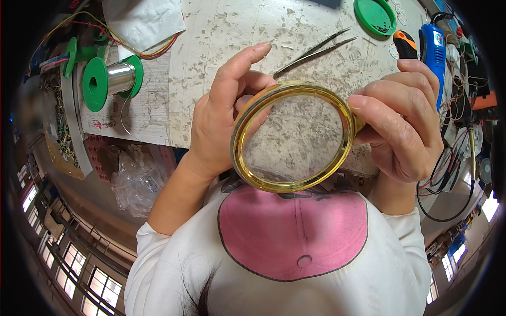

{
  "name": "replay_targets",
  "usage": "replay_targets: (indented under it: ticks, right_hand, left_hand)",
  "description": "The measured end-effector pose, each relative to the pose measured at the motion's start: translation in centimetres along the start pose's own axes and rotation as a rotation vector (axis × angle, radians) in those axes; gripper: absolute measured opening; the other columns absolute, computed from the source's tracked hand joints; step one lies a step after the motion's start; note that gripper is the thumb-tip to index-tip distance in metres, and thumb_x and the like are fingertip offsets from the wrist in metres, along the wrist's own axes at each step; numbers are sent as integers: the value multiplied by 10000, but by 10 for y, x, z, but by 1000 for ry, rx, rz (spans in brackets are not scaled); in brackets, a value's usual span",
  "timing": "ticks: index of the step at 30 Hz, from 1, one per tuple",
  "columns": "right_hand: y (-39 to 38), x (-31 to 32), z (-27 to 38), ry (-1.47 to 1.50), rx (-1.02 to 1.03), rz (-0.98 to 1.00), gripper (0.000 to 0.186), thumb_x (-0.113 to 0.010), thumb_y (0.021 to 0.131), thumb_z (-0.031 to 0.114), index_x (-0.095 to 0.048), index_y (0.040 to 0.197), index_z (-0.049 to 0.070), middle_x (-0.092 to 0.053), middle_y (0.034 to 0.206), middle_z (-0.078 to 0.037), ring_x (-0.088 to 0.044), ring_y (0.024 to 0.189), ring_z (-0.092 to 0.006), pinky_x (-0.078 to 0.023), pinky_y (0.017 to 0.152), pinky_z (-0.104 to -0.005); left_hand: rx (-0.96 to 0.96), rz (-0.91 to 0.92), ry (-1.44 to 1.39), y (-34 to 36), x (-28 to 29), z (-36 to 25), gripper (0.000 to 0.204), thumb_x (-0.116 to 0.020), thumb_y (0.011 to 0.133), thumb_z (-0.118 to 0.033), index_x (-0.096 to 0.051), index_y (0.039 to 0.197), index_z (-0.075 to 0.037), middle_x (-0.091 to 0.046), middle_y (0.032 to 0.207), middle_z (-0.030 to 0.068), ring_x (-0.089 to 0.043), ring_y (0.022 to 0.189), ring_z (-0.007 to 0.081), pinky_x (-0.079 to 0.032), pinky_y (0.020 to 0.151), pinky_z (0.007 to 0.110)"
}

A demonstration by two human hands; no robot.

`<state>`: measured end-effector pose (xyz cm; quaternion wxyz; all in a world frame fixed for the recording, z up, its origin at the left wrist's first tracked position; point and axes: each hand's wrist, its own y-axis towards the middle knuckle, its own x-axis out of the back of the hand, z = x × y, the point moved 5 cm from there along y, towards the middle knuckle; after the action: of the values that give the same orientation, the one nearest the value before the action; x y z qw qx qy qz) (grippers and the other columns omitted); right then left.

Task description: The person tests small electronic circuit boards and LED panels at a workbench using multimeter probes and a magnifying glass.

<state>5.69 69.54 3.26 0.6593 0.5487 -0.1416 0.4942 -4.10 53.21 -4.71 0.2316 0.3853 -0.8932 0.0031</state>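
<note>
Bright light glints on the gold ring [289,186], windows [98,288] glare white, and distorted edges blacken.

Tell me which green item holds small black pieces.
The round dish at upper right, beyond the right hand; the green-flanged spool at left carries silver wire instead.

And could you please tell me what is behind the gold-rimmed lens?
Through the gold-rimmed lens you can see the stained tabletop and, at left, part of the left hand. Whatever lies directly behind the gold rim is covered.
</note>
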Motion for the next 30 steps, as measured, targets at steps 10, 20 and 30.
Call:
replay_targets:
  ticks: [10,20,30]
  right_hand:
    - [0,-1,-1,-4,16,0,339,-640,771,329,-677,934,33,-633,790,-66,-596,686,-208,-447,837,-421]
    - [0,0,-2,-12,17,18,347,-645,774,332,-678,932,25,-634,792,-75,-598,694,-218,-447,838,-425]
    - [-2,-1,-4,-17,40,10,348,-641,800,335,-676,933,16,-635,800,-83,-601,699,-220,-451,825,-428]
  left_hand:
    - [-16,-1,-21,0,0,0,637,-694,767,27,-447,1344,-81,-675,860,84,-654,720,161,-514,637,252]
    - [18,-11,-76,-1,-1,3,629,-722,778,-7,-447,1340,-70,-678,852,89,-655,711,154,-514,623,252]
    - [149,84,-165,-2,-2,4,732,-756,752,-13,-364,1369,18,-636,874,55,-606,766,110,-490,684,240]
